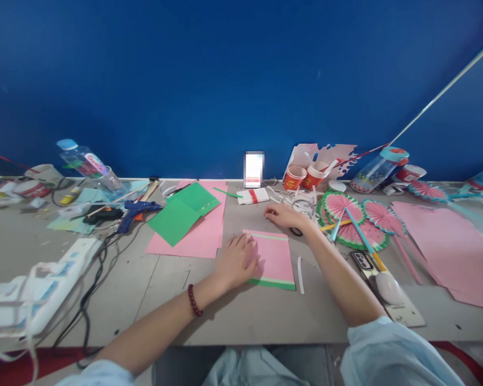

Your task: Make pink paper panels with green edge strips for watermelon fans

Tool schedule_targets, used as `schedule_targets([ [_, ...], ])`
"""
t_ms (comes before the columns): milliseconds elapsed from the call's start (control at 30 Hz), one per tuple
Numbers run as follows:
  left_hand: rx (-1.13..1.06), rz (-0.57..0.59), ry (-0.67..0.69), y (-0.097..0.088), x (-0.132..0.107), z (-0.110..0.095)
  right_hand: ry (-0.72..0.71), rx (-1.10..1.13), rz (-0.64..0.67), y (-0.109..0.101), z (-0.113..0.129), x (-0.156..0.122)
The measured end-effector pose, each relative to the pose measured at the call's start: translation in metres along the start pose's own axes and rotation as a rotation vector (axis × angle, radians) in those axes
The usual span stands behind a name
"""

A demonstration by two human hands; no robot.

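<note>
My left hand (238, 260) lies palm down on the left edge of a small pink sheet (274, 260) with green and white strips at its top and bottom. Its fingers are curled loosely together on the paper. My right hand (286, 216) reaches past the sheet's far edge and rests on the grey table (241, 316), fingers bent toward the tabletop near a dark pair of scissors (296, 231). What the right fingers hold, if anything, I cannot make out. A loose white paper strip (300, 274) lies just right of the sheet.
Larger pink sheets (201, 236) with a green sheet (181, 214) lie to the left, beside a blue glue gun (136, 212) and a power strip (44, 289). Watermelon paper fans (352, 220), red cups (304, 177), a phone (364, 261) and more pink paper (454, 246) sit right.
</note>
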State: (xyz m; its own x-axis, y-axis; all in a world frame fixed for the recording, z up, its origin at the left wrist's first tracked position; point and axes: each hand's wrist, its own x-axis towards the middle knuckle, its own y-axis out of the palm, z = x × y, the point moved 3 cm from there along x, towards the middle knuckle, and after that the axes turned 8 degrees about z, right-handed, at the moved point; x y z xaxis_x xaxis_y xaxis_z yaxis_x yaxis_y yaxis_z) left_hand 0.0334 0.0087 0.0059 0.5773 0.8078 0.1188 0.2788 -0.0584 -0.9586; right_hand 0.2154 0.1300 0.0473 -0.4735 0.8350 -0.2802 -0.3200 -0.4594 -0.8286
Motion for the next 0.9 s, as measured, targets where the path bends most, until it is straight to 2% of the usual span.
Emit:
schedule_targets([
  [200,0.058,-0.001,-0.021,0.011,-0.004,-0.008,-0.047,-0.011,-0.097,0.006,0.001,0.007],
  [333,0.073,-0.005,-0.021,0.016,-0.003,-0.009,-0.066,-0.051,-0.235,0.008,0.017,0.023],
  [400,0.085,-0.004,-0.022,0.017,-0.003,-0.008,-0.060,-0.076,-0.253,0.008,0.027,0.037],
  [533,0.100,0.003,-0.020,0.018,-0.004,-0.007,0.021,-0.108,-0.283,0.008,0.039,0.071],
  [633,0.103,-0.008,-0.014,0.019,-0.006,-0.006,0.113,-0.127,-0.299,0.010,0.039,0.091],
  [733,0.096,-0.015,0.002,0.018,-0.006,-0.007,0.179,-0.086,-0.332,0.014,0.034,0.101],
  [900,0.054,0.014,0.009,0.011,-0.004,-0.009,0.183,-0.027,-0.352,0.018,0.028,0.106],
])
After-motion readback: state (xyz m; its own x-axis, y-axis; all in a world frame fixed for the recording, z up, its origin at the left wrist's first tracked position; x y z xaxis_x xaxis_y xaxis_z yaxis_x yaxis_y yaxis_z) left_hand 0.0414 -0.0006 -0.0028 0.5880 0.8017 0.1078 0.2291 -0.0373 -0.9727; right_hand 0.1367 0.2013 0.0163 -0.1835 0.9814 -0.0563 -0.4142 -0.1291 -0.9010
